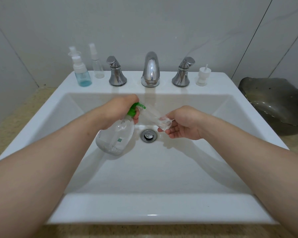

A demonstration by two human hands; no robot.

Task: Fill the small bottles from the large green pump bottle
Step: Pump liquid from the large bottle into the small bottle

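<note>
1. the left hand (118, 109) is curled round the neck of the large pump bottle (114, 137), just under its green pump head (136, 108). the bottle is tilted, its clear body hanging below the hand.
2. the right hand (183, 125) pinches the near end of a small clear bottle (155, 117). this bottle lies slanted between the two hands, its far end up at the green nozzle. blur hides whether they touch.
3. the hands are apart, joined only by the two bottles, both held over the basin of the white sink (144, 208).
4. the drain (148, 135) sits below the gap between the hands.
5. beyond the left hand, on the back ledge, stand a blue-tinted spray bottle (83, 74) and a clear spray bottle (97, 66).
6. beyond the right hand, a loose white spray top (203, 77) stands on the ledge.
7. the chrome faucet (150, 69) rises straight beyond the gap between the hands.
8. a dark dish (275, 102) lies well off to the right of the right hand.
</note>
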